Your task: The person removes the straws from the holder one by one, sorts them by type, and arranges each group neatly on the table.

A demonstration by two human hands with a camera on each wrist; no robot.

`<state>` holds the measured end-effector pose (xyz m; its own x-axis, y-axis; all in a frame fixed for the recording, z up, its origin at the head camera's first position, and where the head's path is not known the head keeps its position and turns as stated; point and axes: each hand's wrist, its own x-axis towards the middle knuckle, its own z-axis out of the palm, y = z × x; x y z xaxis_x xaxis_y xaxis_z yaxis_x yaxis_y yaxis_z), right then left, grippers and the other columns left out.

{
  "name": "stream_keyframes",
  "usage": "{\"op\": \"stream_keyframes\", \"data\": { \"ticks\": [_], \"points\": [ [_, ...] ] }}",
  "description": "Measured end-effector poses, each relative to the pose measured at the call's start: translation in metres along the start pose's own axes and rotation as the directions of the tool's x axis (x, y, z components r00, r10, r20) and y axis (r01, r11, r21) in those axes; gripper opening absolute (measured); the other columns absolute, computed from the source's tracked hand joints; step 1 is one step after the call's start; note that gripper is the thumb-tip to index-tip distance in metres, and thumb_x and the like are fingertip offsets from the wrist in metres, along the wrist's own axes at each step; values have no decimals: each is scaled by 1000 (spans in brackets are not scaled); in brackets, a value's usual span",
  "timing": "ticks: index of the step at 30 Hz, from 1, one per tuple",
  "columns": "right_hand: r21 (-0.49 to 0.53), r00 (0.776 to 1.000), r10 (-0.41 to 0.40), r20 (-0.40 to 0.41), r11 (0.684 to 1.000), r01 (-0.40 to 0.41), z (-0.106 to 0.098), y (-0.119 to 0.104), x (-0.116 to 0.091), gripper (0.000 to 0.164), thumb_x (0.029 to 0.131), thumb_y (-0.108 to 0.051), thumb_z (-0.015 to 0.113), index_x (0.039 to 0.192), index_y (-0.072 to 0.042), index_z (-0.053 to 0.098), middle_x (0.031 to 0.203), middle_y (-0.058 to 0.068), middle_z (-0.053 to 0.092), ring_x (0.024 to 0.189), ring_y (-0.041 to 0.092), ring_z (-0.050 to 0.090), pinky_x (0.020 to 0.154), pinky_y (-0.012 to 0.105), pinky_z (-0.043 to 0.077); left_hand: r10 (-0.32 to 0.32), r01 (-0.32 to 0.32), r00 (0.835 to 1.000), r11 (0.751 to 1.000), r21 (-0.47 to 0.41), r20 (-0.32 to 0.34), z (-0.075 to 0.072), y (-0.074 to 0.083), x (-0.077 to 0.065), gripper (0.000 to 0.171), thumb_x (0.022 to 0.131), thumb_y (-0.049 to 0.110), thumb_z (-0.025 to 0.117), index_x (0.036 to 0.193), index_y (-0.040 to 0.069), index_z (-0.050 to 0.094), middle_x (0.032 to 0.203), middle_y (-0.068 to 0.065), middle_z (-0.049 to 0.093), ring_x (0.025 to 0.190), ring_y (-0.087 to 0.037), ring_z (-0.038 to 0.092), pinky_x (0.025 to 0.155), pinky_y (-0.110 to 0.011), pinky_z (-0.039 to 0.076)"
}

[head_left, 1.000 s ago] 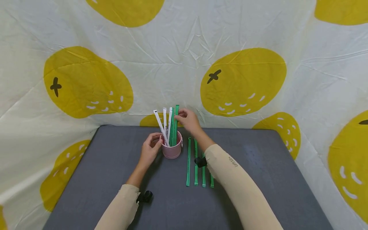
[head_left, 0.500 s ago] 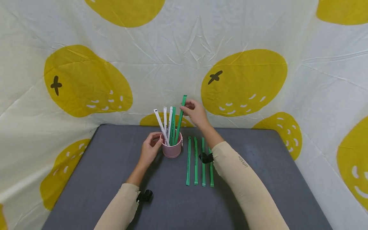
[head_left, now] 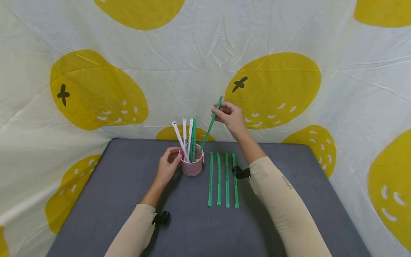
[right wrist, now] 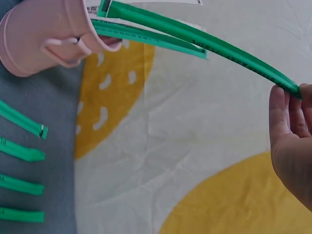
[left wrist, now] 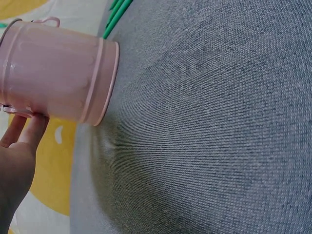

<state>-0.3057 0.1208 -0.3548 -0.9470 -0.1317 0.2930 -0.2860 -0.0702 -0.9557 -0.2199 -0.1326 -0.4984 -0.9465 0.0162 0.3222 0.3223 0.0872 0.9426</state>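
A small pink metal bucket (head_left: 192, 169) stands upright on the table, with side lugs visible in the left wrist view. My left hand (head_left: 167, 165) holds its left side at the rim, fingers and thumb by a lug. Three white wrapped straws (head_left: 179, 139) and a green wrapped straw (head_left: 193, 139) lean inside the bucket. My right hand (head_left: 232, 116) pinches another green wrapped straw (right wrist: 195, 38) near its upper end. That straw slants, its lower end over the bucket's mouth at the right rim. Several green wrapped straws (head_left: 218, 180) lie side by side right of the bucket.
The dark grey cloth-covered table (head_left: 128, 171) ends just behind the bucket. A white curtain (head_left: 192, 46) with yellow fruit prints hangs behind and around it. Black wrist cameras (head_left: 162, 218) sit on both cuffs.
My right hand has drawn the green wrapped straw up and to the right, from upright among the others to slanted at the bucket's mouth. My left hand stays on the bucket.
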Motion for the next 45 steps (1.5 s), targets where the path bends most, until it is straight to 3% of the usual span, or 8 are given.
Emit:
{"op": "stream_keyframes", "data": {
  "ticks": [8,19,22,28,33,36,39,45],
  "points": [
    [39,999,42,-7,998,-41,-33,-1,-12,37,90,-11,67,120,7,58,101,8,62,89,21,71,81,32,58,-6,6,1000,1000,-7,0,0,-1,-1,35,91,0,61,123,-11,53,123,-35,55,117,-47,54,104,-56,41],
    [-20,989,138,-44,990,-139,-77,8,-38,24,93,-4,60,114,6,61,93,8,53,83,14,72,82,35,58,-1,1,1000,1000,8,2,-1,-1,1,35,91,0,61,124,-11,53,123,-34,56,116,-46,55,102,-49,45],
    [-35,983,177,-44,983,-179,-83,7,-45,20,94,-3,58,110,7,61,102,8,55,85,13,72,85,37,57,-2,2,1000,1000,14,-1,-2,-1,1,36,91,1,61,124,-12,53,123,-34,56,117,-44,56,102,-46,46],
    [-135,965,259,-35,956,-261,-93,17,-55,21,96,-6,54,111,8,60,131,16,54,89,11,71,88,37,56,-3,3,1000,1000,11,-5,-2,-1,1,35,92,3,62,123,-11,54,122,-35,56,116,-45,56,102,-54,43],
    [-234,953,303,-7,926,-296,-102,36,-64,29,98,-11,52,121,5,59,118,8,63,89,12,70,89,40,56,6,-6,1000,1000,20,-6,-1,0,0,34,91,0,61,122,-10,54,121,-33,58,115,-43,57,101,-55,44],
    [-287,948,320,-4,907,-307,-108,50,-69,31,99,-15,52,125,0,59,108,3,65,91,14,70,88,39,56,4,-4,1000,999,39,-4,0,1,-1,34,91,1,62,122,-10,55,121,-32,59,114,-42,58,100,-51,46],
    [-315,944,329,-12,895,-315,-112,62,-72,31,100,-18,51,126,-3,59,113,3,64,98,22,69,88,37,56,0,1,1000,999,44,-6,0,1,-1,34,91,2,62,123,-9,55,121,-30,60,114,-40,59,100,-47,48],
    [-330,935,354,9,884,-331,-121,83,-76,35,100,-15,51,132,0,55,127,23,58,112,39,62,94,44,53,-5,5,1000,999,46,-9,-1,0,0,35,92,4,62,123,-9,54,121,-28,60,115,-38,58,101,-47,47]
  ]
}}
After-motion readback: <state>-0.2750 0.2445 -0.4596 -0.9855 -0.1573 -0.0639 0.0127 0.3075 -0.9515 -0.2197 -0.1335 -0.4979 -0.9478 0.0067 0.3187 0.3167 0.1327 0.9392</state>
